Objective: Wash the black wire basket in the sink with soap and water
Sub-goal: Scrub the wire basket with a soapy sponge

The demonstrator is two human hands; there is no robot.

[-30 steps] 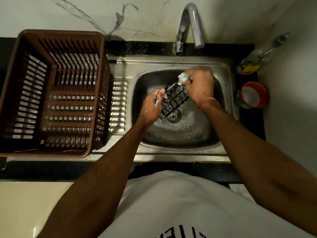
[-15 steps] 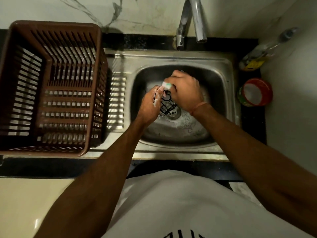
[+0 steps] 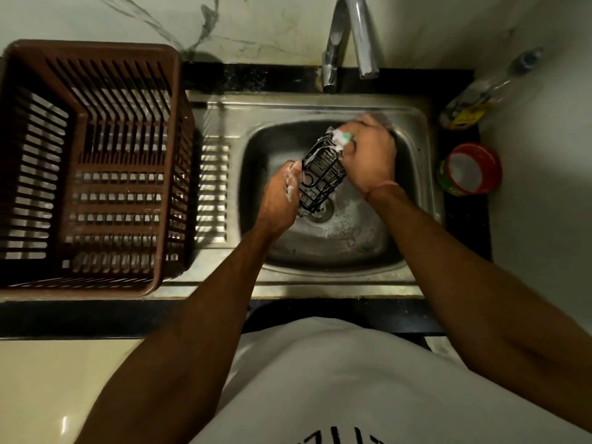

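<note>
We see left hand (image 3: 278, 200) gripping black wire basket (image 3: 321, 178) over sink (image 3: 413, 123) | right hand (image 3: 371, 155) pinching soapy scrubber (image 3: 341, 137) on basket's far end.

Both my forearms reach forward, converging. My left hand (image 3: 282, 190) is curled, fingers wrapped in a grip, white suds on the fingertips. My right hand (image 3: 371, 155) sits just beyond it, knuckles up, fingers clenched tight, a thin red thread round the wrist.
</note>
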